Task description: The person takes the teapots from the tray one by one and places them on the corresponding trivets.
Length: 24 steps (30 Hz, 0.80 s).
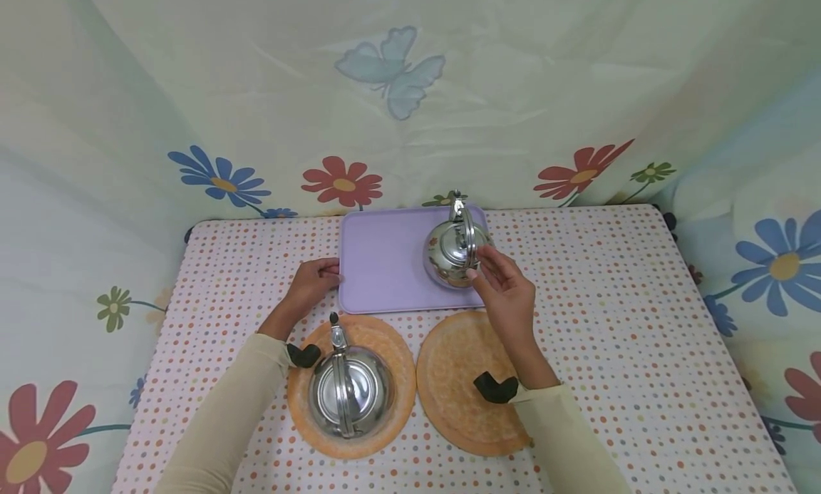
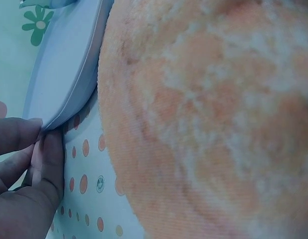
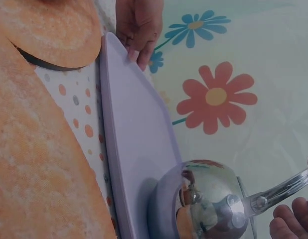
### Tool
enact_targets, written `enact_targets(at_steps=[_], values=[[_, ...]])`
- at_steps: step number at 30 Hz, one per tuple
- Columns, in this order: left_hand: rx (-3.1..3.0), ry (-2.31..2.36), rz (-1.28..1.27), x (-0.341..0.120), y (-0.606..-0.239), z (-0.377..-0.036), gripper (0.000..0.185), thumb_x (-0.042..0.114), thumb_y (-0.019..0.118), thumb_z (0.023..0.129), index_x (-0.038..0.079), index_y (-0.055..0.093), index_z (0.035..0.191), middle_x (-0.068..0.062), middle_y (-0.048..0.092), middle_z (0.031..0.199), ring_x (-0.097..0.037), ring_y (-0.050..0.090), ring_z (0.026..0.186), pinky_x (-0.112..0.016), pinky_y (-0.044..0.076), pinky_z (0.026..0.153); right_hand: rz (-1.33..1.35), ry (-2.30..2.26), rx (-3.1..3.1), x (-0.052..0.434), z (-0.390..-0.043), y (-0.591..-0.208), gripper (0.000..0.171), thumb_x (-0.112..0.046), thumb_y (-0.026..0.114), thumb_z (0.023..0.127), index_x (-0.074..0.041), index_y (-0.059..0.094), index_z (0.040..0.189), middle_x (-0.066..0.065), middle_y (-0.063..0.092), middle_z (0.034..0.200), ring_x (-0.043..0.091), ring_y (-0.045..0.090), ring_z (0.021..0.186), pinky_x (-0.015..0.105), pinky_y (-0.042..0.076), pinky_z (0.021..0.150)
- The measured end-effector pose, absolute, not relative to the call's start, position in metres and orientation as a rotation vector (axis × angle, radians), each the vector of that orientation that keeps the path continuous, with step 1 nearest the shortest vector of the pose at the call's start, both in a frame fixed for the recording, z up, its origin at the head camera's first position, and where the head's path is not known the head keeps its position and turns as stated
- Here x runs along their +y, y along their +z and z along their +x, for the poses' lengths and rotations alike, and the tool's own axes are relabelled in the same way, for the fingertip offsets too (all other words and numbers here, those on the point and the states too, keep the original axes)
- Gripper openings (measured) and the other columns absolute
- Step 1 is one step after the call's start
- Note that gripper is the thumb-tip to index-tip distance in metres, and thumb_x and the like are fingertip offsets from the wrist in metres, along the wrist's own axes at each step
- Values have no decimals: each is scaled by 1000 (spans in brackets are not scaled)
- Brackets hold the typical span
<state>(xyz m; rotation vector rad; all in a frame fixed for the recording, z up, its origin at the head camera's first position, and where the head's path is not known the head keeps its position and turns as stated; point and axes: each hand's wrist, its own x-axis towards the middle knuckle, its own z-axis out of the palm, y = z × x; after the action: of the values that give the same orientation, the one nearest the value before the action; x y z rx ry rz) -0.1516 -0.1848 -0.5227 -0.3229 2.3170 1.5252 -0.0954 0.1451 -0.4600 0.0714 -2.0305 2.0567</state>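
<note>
A shiny steel kettle (image 1: 449, 255) (image 3: 209, 199) stands on the right part of a purple tray (image 1: 378, 266) (image 3: 139, 134) at the back of the table. My right hand (image 1: 503, 287) (image 3: 293, 219) reaches in from the right, thumb and fingers pinching the kettle's raised handle. My left hand (image 1: 314, 280) (image 2: 29, 174) (image 3: 139, 25) holds the tray's left edge with curled fingers. A second steel kettle (image 1: 351, 394) sits on the left of two round orange mats (image 1: 304, 408) (image 2: 209, 114), near my left forearm. The right orange mat (image 1: 462, 380) (image 3: 39, 149) is bare.
The table wears a white cloth with coloured dots (image 1: 609, 316). Flowered sheets (image 1: 398, 88) hang close behind and on both sides. Bare cloth lies to the right of the tray and mats, and a narrower strip to the left.
</note>
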Motion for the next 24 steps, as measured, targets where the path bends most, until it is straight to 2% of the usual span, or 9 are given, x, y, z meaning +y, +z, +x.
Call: enact_targets(at_steps=[15, 24], values=[[2328, 1520, -316, -184, -523, -152, 44, 5, 61, 92, -1, 53, 135, -15, 60, 115, -24, 57, 101, -31, 49, 84, -2, 2067, -2056, 142, -102, -460, 46, 7, 66, 88, 10, 53, 131, 22, 54, 129, 31, 55, 119, 30, 44, 98], [2317, 1528, -307, -186, -524, -153, 45, 6, 61, 91, -1, 54, 135, -15, 60, 115, -24, 57, 101, -31, 49, 83, 16, 2087, -2033, 141, -104, -463, 42, 6, 65, 89, 10, 55, 129, 22, 56, 126, 24, 58, 115, 29, 45, 97]])
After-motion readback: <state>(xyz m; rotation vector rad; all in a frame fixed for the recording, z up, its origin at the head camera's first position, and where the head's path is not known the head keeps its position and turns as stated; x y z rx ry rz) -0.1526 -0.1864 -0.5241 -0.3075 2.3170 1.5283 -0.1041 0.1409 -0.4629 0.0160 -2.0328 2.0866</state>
